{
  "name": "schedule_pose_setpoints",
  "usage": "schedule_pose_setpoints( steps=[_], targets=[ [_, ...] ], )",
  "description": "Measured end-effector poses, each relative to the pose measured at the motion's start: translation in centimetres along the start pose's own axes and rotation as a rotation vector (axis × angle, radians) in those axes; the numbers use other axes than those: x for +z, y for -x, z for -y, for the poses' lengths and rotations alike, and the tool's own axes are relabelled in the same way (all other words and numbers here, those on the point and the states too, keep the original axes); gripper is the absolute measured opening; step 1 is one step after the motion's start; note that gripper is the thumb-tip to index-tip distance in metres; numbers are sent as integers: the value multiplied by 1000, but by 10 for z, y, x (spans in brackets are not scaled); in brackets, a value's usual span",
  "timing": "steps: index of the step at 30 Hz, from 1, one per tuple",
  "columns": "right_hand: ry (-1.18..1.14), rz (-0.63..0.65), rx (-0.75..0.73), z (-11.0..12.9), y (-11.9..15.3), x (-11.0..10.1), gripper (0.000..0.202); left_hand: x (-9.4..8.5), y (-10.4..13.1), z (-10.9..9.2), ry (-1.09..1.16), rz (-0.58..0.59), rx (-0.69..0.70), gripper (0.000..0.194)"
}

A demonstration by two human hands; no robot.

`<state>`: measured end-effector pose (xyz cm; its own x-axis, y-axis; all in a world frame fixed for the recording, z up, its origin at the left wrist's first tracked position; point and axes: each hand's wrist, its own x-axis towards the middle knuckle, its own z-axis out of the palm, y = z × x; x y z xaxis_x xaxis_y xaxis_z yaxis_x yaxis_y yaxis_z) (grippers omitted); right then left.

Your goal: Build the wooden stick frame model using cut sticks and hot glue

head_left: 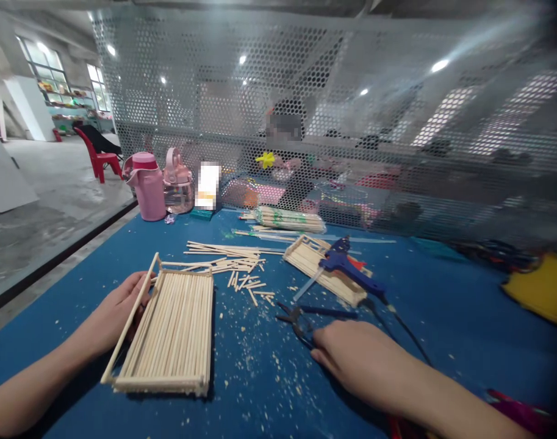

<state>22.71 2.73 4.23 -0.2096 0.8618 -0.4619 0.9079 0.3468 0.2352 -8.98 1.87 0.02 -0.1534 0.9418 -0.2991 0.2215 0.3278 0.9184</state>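
Note:
On the left, my left hand [125,305] grips a small tray made of wooden sticks [175,323] by its left side. The tray is tilted toward me, with a stick railing along its left edge and another at the far end. On the right, my right hand [351,356] is closed at the end of one handle of the cutting pliers [299,322]. The pliers lie with jaws and handles apart, their other blue handle pointing right. Behind them a blue glue gun [351,268] rests on a second stick piece [305,259].
Loose sticks [227,250] and cut bits [251,286] lie mid-table near a wrapped stick bundle [290,219]. A pink jug [150,189], a bottle [177,189] and a phone [208,186] stand far left. Behind a perforated screen [223,110] sits another person. Yellow cloth [541,289] lies right.

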Motion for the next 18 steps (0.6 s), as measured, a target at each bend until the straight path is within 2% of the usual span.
schedule_pose_setpoints(
  steps=[4,6,10,18],
  targets=[
    [-74,-1,11,-18,1,0,28,0,1,-1,-15,-9,-7,75],
    [-86,-72,70,-30,-6,-2,26,0,2,-3,-18,-17,-8,75],
    [23,-265,285,-52,-29,-2,24,0,3,-5,-14,-36,-13,72],
    [20,-270,394,-63,-55,5,32,-3,-2,5,-13,-4,15,68]
  ],
)
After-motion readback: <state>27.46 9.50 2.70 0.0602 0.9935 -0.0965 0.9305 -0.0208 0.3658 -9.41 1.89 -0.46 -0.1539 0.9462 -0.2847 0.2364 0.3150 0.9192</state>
